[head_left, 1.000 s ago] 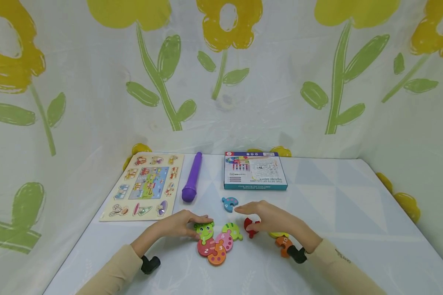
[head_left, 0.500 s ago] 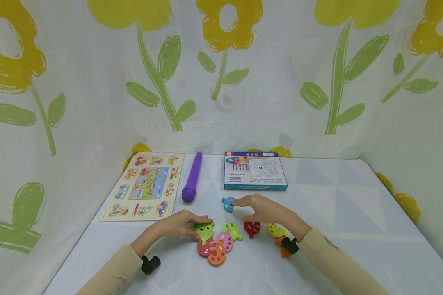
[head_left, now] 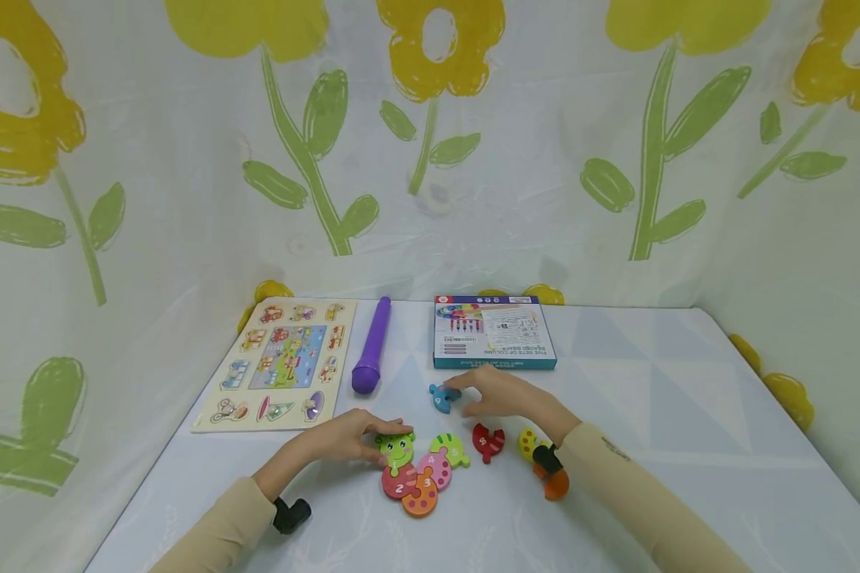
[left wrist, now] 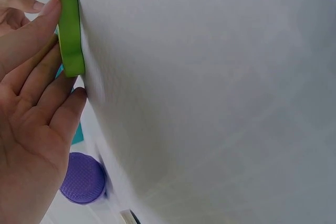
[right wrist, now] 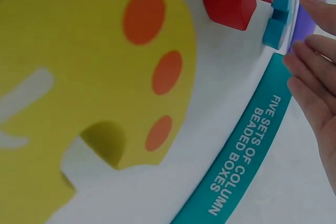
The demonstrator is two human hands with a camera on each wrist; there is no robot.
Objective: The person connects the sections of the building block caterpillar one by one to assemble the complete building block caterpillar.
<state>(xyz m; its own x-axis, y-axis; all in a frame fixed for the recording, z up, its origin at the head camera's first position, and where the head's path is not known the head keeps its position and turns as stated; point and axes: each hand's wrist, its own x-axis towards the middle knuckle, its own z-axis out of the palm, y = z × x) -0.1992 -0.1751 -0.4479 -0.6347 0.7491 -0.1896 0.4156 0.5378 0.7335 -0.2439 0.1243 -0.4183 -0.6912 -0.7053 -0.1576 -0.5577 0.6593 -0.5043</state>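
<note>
My left hand (head_left: 358, 436) holds the green smiling caterpillar-head puzzle piece (head_left: 398, 450) by its edge, thumb on the near side and fingers at the far side. Joined to the head lie the red piece 2 (head_left: 399, 483), orange piece 3 (head_left: 420, 501), pink piece 4 (head_left: 440, 469) and green piece 5 (head_left: 447, 450). My right hand (head_left: 505, 394) is at the blue piece 9 (head_left: 440, 399), its index fingertip at the far edge and the thumb apart from it. In the right wrist view the blue piece (right wrist: 277, 22) stands just before the spread thumb and fingers.
Red piece 8 (head_left: 487, 443) lies below my right hand. A yellow piece (head_left: 529, 442) and an orange piece (head_left: 557, 485) lie partly under that wrist. Farther back are a wooden picture board (head_left: 208, 414), a purple microphone (head_left: 374, 342) and a flat box (head_left: 459, 338).
My right hand has moved left and away from me, from above the red piece to the blue piece, uncovering the red piece. The left hand has stayed on the caterpillar head.
</note>
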